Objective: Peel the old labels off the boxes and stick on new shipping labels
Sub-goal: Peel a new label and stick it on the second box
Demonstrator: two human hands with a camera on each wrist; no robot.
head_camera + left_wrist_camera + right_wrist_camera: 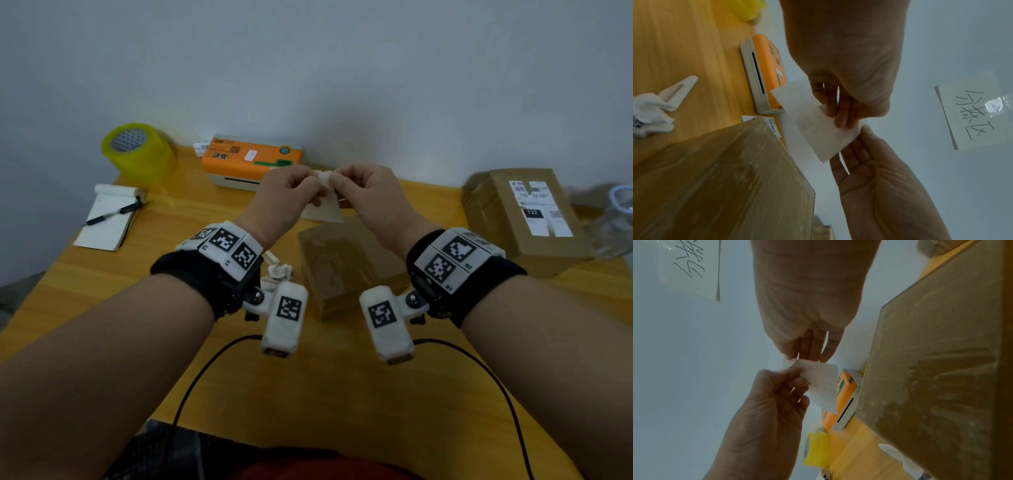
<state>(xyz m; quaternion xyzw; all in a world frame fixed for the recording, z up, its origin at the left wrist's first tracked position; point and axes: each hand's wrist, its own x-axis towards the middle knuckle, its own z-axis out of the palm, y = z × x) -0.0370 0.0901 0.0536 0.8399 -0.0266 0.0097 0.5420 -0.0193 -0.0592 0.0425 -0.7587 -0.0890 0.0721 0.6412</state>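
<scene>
You hold a white label (pixel 325 195) up in the air with both hands, above the middle of the yellow wooden tabletop (pixel 102 294). Your left hand (pixel 291 192) and right hand (pixel 366 192) each pinch its top edge between fingertips and thumb, seemingly to split label from backing. The sheet hangs downward from that edge. Directly below and slightly nearer you sits the bare brown box (pixel 346 267), with no label on its top face, about equally close to both hands. A second box (pixel 527 212), still labelled, stands at the right edge. An orange printer (pixel 251 159) sits along the far edge against a pale wall, tape roll (pixel 138 150) at the far left corner, notepad (pixel 109 216) near the left edge.
</scene>
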